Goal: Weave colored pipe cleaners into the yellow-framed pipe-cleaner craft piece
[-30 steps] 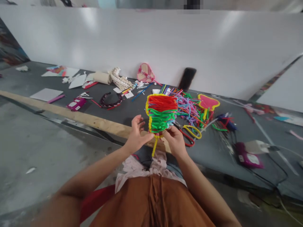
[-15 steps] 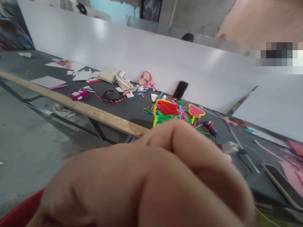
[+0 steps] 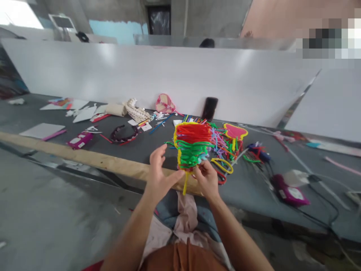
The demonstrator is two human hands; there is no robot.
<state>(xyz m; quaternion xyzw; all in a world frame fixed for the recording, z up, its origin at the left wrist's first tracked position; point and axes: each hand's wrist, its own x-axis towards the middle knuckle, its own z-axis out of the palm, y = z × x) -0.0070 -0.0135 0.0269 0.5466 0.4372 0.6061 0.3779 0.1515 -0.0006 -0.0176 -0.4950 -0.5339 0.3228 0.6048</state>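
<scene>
Head view, right hand [image 3: 207,179] pinching pipe-cleaner weave [image 3: 192,145], left hand [image 3: 158,177] splayed open beside it

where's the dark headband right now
In the head view the dark headband lies flat on the grey table, left of centre, between the magenta packet on its left and the red-and-green pipe-cleaner piece held up on its right.

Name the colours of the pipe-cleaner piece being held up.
The pipe-cleaner piece is red above, green below, yellow-edged; the head view shows it.
</scene>
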